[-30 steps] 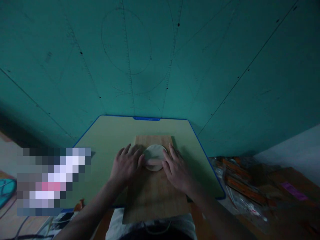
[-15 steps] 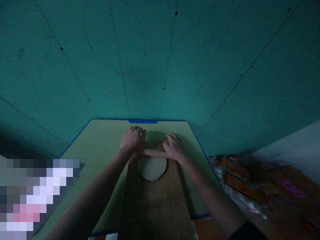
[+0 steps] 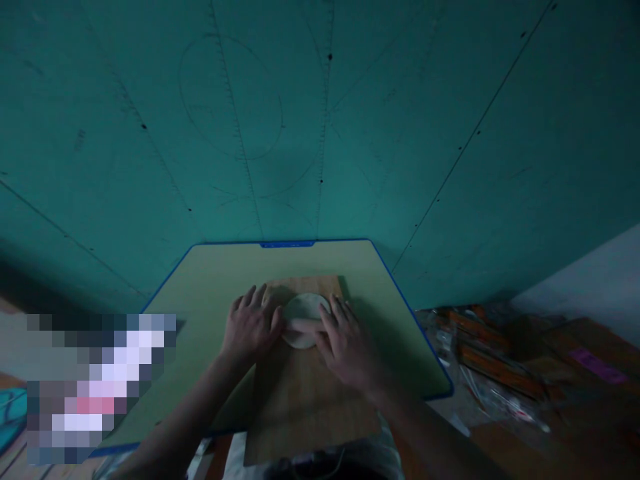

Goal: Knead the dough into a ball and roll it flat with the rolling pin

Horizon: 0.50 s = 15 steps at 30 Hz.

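A pale round sheet of dough (image 3: 306, 305) lies flat towards the far end of a wooden board (image 3: 310, 393). Across its middle rests a light wooden rolling pin (image 3: 303, 325). My left hand (image 3: 251, 325) covers the pin's left end, its thumb along the pin and its fingers pointing forward. On the other end, my right hand (image 3: 349, 341) presses down with fingers extended over the pin. Both pin ends are hidden beneath my hands.
The board lies on a pale table (image 3: 210, 280) with a blue rim, against a marked green wall (image 3: 280, 167). Plastic-wrapped orange items (image 3: 500, 367) and a cardboard box (image 3: 595, 347) sit at the right. A pixelated patch covers the lower left.
Both hands have drawn the rolling pin back towards me, from the dough's far edge to its middle. The board's near end now shows, and the view has shifted slightly.
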Each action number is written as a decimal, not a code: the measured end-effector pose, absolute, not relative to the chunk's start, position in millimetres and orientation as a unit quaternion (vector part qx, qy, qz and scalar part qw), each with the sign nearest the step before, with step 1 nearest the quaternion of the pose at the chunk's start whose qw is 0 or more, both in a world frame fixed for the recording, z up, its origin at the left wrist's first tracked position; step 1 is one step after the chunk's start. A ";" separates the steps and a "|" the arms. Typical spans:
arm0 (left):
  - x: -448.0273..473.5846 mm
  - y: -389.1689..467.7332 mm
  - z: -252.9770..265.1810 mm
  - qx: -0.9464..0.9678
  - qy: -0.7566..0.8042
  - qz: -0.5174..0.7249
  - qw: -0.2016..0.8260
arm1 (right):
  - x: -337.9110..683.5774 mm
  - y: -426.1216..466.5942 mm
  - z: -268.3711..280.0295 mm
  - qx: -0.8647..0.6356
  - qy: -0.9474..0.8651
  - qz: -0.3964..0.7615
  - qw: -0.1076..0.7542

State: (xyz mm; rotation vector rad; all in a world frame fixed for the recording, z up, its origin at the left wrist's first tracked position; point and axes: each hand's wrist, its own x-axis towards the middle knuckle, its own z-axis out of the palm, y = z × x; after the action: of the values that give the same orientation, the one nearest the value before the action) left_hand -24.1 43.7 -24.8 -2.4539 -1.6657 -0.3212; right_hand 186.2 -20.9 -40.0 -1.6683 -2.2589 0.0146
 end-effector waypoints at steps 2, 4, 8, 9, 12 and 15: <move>-24.9 44.0 -27.9 -0.824 -0.551 -0.100 0.088 | 184.8 -31.6 -40.9 -0.581 -0.797 0.011 0.165; -21.3 51.1 -28.5 -0.831 -0.542 -0.087 0.085 | 186.0 -33.3 -41.4 -0.579 -0.797 0.021 0.170; -0.4 80.5 -24.6 -0.845 -0.524 -0.073 0.075 | 197.3 -8.4 -42.3 -0.603 -0.777 0.025 0.179; 6.4 89.6 -23.6 -0.848 -0.521 -0.072 0.072 | 201.5 1.5 -43.1 -0.616 -0.767 0.026 0.179; 24.6 116.6 -21.1 -0.846 -0.524 -0.077 0.057 | 214.9 30.3 -47.1 -0.650 -0.737 0.037 0.180; 34.6 135.2 -20.0 -0.837 -0.539 -0.085 0.043 | 226.1 49.2 -51.9 -0.652 -0.733 0.037 0.188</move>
State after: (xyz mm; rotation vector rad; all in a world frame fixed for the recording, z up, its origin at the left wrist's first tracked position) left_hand 34.6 135.2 -20.0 -2.5603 -1.6489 -0.2602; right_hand 226.1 49.2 -51.9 -1.8358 -2.0631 0.1044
